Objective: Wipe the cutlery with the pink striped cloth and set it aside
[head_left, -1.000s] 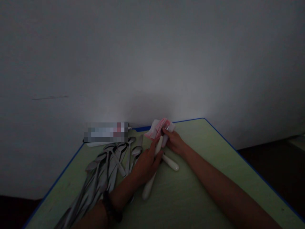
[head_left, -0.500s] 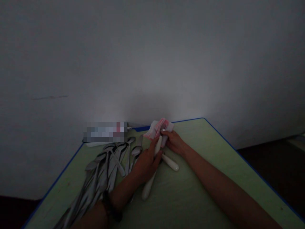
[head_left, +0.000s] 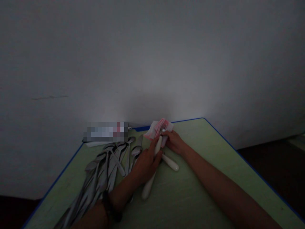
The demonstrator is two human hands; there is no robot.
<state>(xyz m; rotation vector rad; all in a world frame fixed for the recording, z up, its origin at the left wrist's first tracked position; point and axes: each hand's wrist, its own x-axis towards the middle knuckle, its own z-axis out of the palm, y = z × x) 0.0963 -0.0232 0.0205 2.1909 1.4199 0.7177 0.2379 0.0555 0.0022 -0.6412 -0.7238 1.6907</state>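
Note:
My left hand [head_left: 145,163] is closed round a utensil with a long white handle [head_left: 148,187] that slants toward me over the green table [head_left: 205,165]. Its far end goes into a crumpled pink and white cloth [head_left: 159,128]. My right hand [head_left: 174,142] grips that cloth and presses it round the utensil's tip, where a bit of metal shows. A second white-handled utensil [head_left: 170,163] lies on the table just under my hands.
Several metal spoons [head_left: 107,168] lie in a spread pile on the left half of the table. A flat white object with a blurred patch [head_left: 105,135] sits at the far edge by the grey wall. The table has a blue rim.
My right hand and the cloth have shifted very slightly along the utensil's tip. Nothing else has moved.

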